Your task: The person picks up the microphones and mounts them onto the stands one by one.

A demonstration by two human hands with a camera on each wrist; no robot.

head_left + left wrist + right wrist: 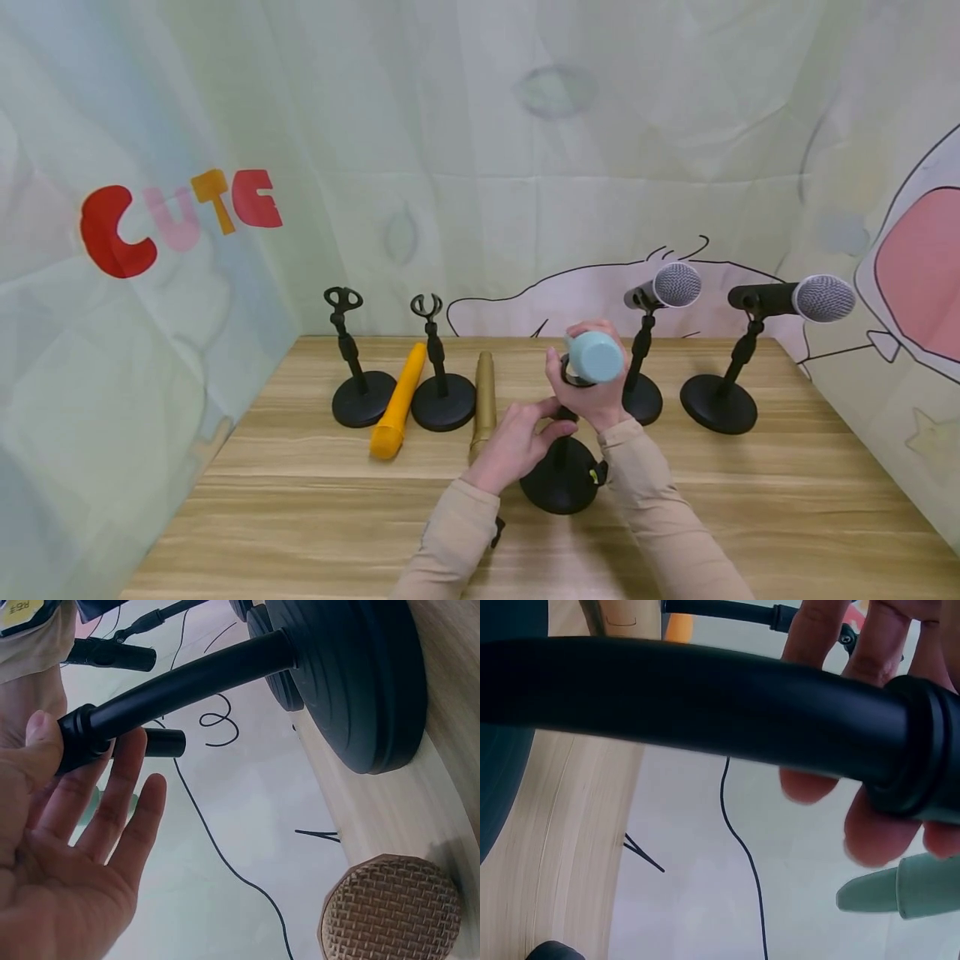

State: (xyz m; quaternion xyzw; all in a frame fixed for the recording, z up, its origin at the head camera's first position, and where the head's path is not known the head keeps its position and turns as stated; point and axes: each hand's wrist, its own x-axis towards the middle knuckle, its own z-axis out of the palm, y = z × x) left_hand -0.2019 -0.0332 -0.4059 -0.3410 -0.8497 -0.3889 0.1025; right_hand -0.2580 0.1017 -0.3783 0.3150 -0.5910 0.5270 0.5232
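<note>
A black desk microphone stand (558, 492) stands upright near the middle front of the table. My left hand (517, 442) pinches the collar on its pole (187, 690) between thumb and fingers. Higher up, my right hand (596, 404) is wrapped about the stand's top, where it holds a light blue microphone (597, 357) beside the black clip (572, 373). The microphone's rounded head faces me, and its pale green-blue tail (870, 889) shows in the right wrist view. My right hand hides most of its body, so how it sits in the clip cannot be told.
To the left are two stands with bare clips (360, 398) (444, 402), an orange microphone (401, 400) and a gold microphone (485, 396) lying down. On the right, two stands hold silver-headed microphones (677, 285) (823, 298). A printed curtain (480, 167) hangs behind the table.
</note>
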